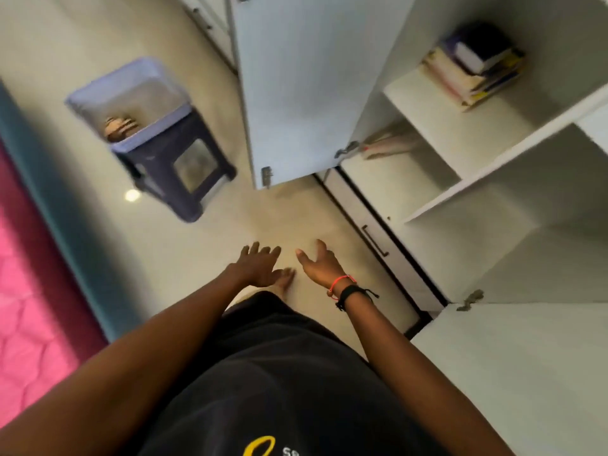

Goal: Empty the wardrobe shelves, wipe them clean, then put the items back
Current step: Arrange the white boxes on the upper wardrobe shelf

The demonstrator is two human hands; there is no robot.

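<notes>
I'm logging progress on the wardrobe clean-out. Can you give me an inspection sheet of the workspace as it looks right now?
Surface: wardrobe shelves mostly bare; no wiping cloth seen.
Job's things: stack of books on one shelf; blurred pinkish items on the shelf below, partly behind the door.
Clutter: lavender tub on a dark stool, something brown inside.
Grips: left hand and right hand open, empty, above the floor.
Cables: nothing seen.
Surroundings: open wardrobe door, drawer under the shelves, pink bed, pale floor.
</notes>
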